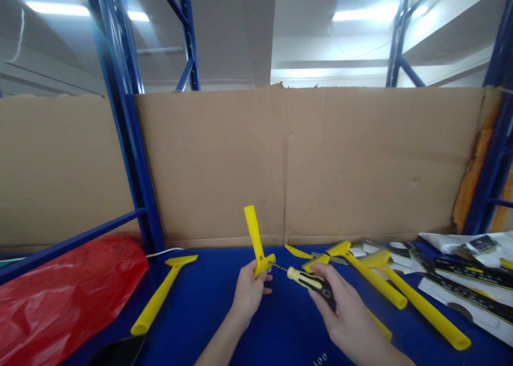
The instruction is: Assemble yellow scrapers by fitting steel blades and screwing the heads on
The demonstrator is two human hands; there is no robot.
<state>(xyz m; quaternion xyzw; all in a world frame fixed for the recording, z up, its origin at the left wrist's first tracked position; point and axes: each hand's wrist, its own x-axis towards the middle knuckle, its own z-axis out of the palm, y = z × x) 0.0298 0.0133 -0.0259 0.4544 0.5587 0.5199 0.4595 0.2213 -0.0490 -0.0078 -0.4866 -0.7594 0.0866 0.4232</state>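
My left hand (247, 290) is closed around the head of a yellow scraper (253, 230), whose handle points up and away from me. In my right hand (344, 307) is a screwdriver (306, 281) with a cream and black handle. Its thin shaft points left and its tip meets the scraper's head, near a screw spot too small to make out. The fingers of my left hand partly hide the head.
Another yellow scraper (160, 291) lies at left, beside a red plastic bag (108, 280) and a dark phone-like object (118, 351). Several scrapers (425, 307) and printed packages (468, 302) lie at right. Small metal rings (320, 359) sit at the front. Cardboard (224, 168) walls the back.
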